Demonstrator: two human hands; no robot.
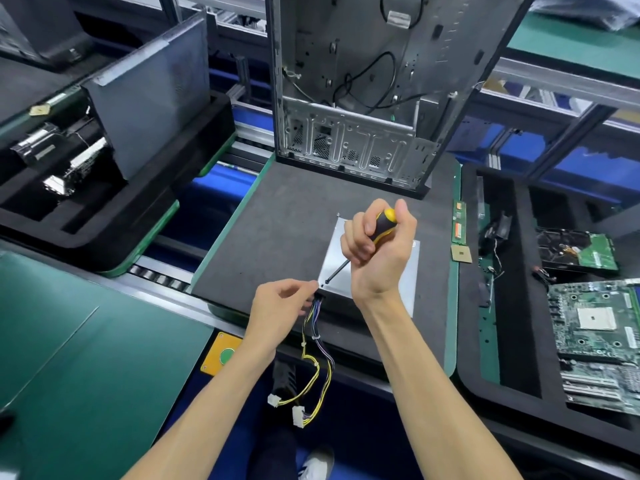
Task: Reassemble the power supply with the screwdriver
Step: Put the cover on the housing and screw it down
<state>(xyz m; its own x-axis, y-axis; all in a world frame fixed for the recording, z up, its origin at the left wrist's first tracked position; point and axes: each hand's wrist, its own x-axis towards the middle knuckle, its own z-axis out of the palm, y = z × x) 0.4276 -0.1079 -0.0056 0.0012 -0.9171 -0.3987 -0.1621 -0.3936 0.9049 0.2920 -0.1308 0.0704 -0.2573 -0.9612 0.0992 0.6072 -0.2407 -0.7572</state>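
Power supply: the silver metal power supply (pixel 372 268) lay flat on a dark foam pad (pixel 284 237) on the desk, near the pad's front edge.
Right hand: the right hand (pixel 377 251) was above the power supply, its fingers (pixel 356 237) curled tight round the black-and-yellow handle of the screwdriver (pixel 382 223).
Screwdriver: it was tilted, the shaft running down and left, the tip on the near left corner of the power supply.
Left hand: the left hand (pixel 277 306) was at that same corner, fingertips pinched together beside the screwdriver tip; what they held was too small to tell.
Wire harness: a bundle of yellow, black and purple wires (pixel 317 341) came out of the power supply's front side and hung over the pad's edge, ending in white connectors (pixel 298 415).
Computer case: an open metal computer case (pixel 363 98) stood upright at the pad's far edge.
Motherboard: a green motherboard (pixel 599 327) lay in a black tray to the right.
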